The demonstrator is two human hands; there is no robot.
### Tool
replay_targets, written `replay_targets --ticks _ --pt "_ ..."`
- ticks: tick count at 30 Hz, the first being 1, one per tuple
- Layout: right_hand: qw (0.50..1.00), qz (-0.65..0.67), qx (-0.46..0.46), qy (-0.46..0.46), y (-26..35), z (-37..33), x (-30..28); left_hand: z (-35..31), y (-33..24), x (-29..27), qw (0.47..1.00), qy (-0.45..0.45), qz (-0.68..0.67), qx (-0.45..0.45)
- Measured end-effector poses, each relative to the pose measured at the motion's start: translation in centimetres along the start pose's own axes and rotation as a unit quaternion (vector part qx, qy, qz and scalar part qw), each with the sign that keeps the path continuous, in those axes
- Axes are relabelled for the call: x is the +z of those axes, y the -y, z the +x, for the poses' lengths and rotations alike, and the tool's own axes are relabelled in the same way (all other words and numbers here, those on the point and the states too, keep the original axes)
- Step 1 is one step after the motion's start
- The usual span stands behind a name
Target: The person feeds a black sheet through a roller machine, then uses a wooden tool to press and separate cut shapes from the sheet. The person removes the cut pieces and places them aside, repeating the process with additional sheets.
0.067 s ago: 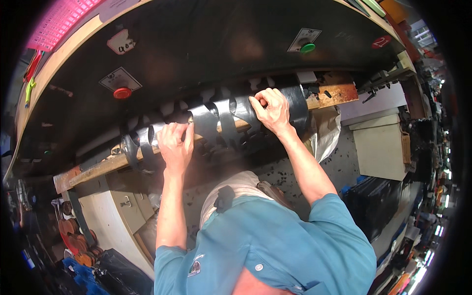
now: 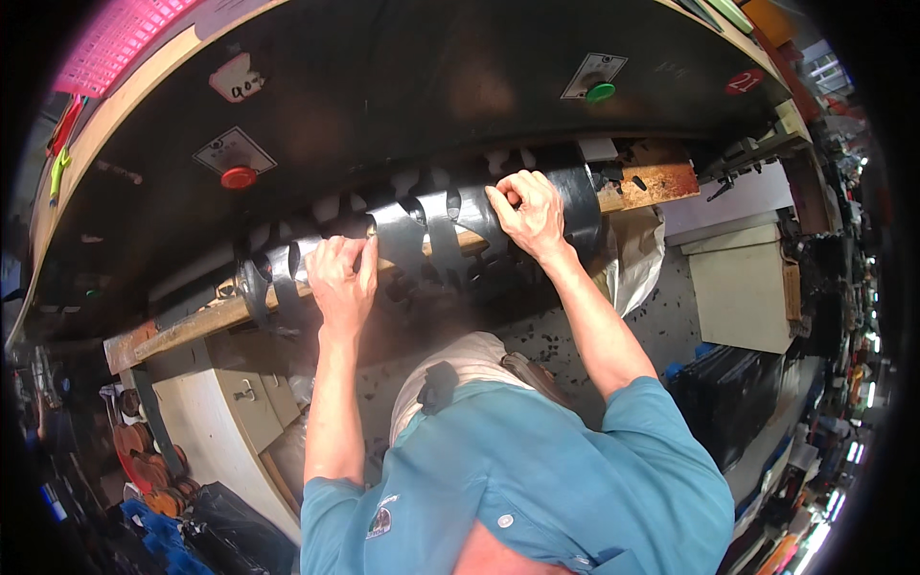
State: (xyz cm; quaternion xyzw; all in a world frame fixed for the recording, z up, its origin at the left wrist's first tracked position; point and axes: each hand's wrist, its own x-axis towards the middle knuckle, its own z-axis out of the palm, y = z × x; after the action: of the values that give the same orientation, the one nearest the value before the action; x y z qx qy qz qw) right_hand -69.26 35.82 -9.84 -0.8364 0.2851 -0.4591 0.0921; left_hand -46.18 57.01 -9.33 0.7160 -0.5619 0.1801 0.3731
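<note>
A perforated black sheet point(image 2: 580, 206) lies beneath the fingers of the left hand point(image 2: 340, 278) and the right hand point(image 2: 527, 216), draped over the wooden front of the worktop point(image 2: 196, 331). The left fingers are bunched, thumb slightly apart; the right ones curl, thumb near forefinger. I can't tell whether either pair pinches it. It looks light, limp and slick, and the narrow strips point(image 2: 444, 244) between the fingers could tear; I'd hold the uncut stretch just right of the right fingers.

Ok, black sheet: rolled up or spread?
Spread: the black sheet drapes over the wooden edge, wood showing through some of its cut-out holes.
</note>
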Motion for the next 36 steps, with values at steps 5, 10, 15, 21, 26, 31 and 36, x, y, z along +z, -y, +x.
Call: replay_targets --ticks 5,10,15,21,26,31,36 --pt "1.0 0.021 -0.007 -0.004 -0.9 -0.2 0.2 0.1 -0.5 0.3 1.0 -0.011 0.009 -0.012" --pt "0.993 0.083 0.076 0.036 0.2 0.0 -1.6 -0.4 -0.8 0.7 1.0 -0.012 0.017 -0.021" --pt "0.993 0.104 -0.015 0.057 -0.4 4.5 0.3 0.1 -1.0 0.8 1.0 -0.001 0.011 -0.029" --pt "0.985 0.001 -0.097 0.143 4.8 2.0 1.3 1.1 -1.2 0.3 0.998 0.027 -0.037 -0.039" --pt "0.957 0.208 -0.078 0.185 5.7 1.7 -1.0 3.4 -1.5 -1.0 0.985 0.145 -0.072 -0.062" --pt "0.972 0.123 0.106 0.172 3.8 11.5 6.3 10.0 1.8 -2.1 0.933 0.251 -0.204 -0.156" --pt "0.968 0.013 0.092 0.231 6.0 15.4 14.3 17.2 8.1 4.9 0.983 0.131 -0.104 -0.08"
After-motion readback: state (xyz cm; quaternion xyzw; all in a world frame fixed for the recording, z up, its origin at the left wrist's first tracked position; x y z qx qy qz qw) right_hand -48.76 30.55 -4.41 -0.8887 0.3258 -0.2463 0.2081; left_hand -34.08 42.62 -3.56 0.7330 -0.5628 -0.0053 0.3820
